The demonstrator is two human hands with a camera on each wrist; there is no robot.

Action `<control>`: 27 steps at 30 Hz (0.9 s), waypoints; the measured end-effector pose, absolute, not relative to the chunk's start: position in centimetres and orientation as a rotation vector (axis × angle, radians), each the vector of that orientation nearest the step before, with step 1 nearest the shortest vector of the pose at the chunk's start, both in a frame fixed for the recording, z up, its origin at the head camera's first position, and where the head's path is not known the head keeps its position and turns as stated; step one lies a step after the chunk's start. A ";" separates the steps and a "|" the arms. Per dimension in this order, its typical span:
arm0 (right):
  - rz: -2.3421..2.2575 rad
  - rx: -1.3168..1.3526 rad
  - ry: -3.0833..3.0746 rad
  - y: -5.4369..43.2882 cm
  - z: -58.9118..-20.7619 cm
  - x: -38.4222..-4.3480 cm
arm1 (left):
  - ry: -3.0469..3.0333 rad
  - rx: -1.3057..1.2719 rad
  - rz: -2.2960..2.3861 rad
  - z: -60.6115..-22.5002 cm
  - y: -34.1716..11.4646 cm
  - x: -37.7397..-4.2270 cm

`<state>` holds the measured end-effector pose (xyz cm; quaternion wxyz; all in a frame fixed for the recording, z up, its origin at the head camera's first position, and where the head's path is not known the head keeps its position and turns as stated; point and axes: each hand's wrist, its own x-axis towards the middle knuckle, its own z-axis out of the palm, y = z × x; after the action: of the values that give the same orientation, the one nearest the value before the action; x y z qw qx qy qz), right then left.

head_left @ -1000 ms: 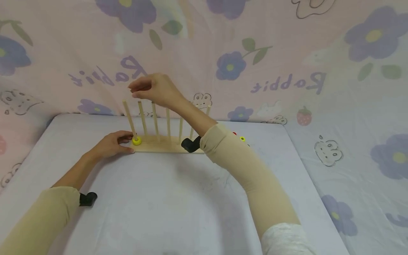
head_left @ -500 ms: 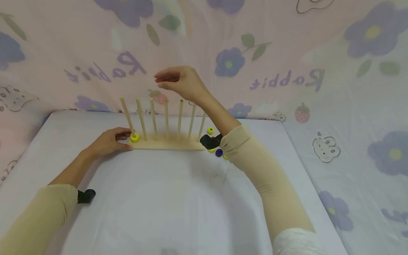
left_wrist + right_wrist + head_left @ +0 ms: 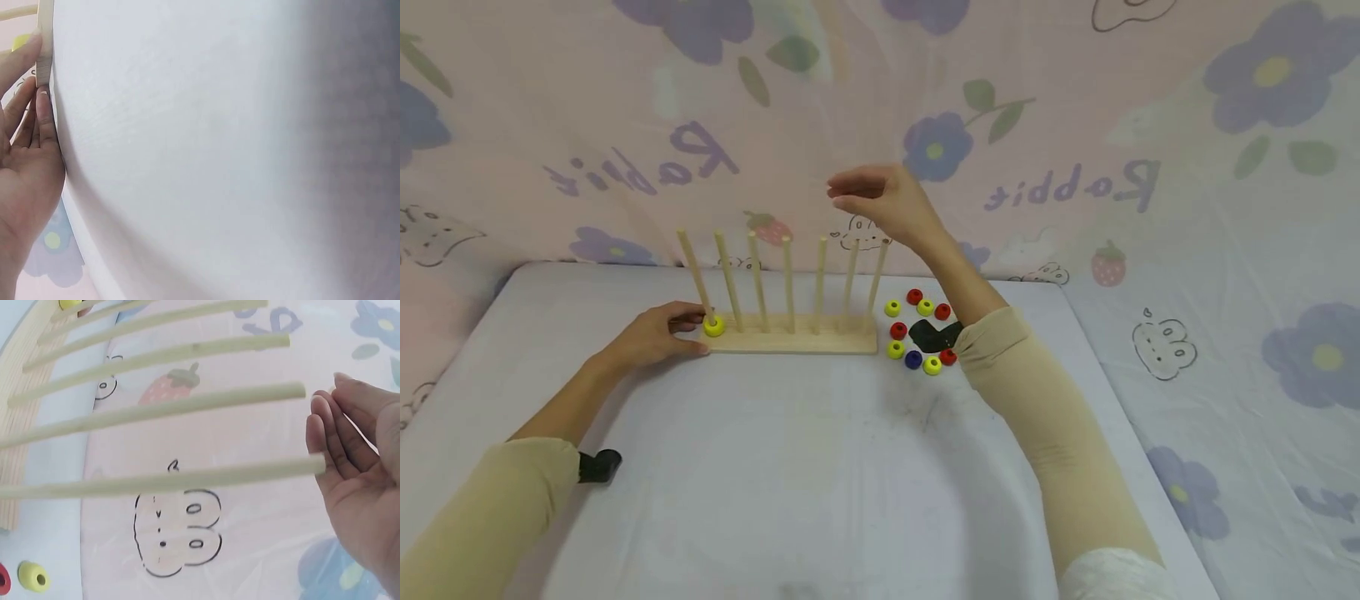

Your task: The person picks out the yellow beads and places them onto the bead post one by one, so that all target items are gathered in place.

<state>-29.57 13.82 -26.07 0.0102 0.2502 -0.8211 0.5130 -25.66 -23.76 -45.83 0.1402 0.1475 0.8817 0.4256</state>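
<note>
A pale wooden peg rack (image 3: 790, 343), with several upright pegs in a row, stands on the white table. One yellow bead (image 3: 715, 329) sits at the bottom of its leftmost peg. My left hand (image 3: 651, 336) holds the rack's left end, thumb at the front edge and fingers round the end and behind it. The left wrist view shows the thumb (image 3: 22, 57) against the wood. My right hand (image 3: 895, 202) is raised above the rack's right end, fingers loosely bent and apart from the pegs. Nothing shows between its fingers in the right wrist view.
Right of the rack lies a loose group of red, yellow and blue beads, among them a blue bead (image 3: 913, 360) and a red bead (image 3: 914, 297). The right forearm hides part of the group. A patterned cloth (image 3: 1037, 100) hangs behind the table.
My right hand has moved rightward from above the leftmost pegs to above the right end, uncovering the pegs and most loose beads. The left hand stays at the rack's left end.
</note>
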 end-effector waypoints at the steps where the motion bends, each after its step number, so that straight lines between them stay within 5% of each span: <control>1: 1.606 0.765 -2.564 14.1 -26.2 -29.6 | 2.547 0.424 1.229 -45.8 -23.8 -25.6; 27: 1.479 0.508 -2.663 22.5 -31.1 -27.6 | 2.546 0.451 1.259 -46.2 -23.9 -25.5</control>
<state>-27.61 22.49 -31.08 0.0269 0.1643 -0.8620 0.4789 -25.54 -23.91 -46.15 0.1324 0.1554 0.8775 0.4339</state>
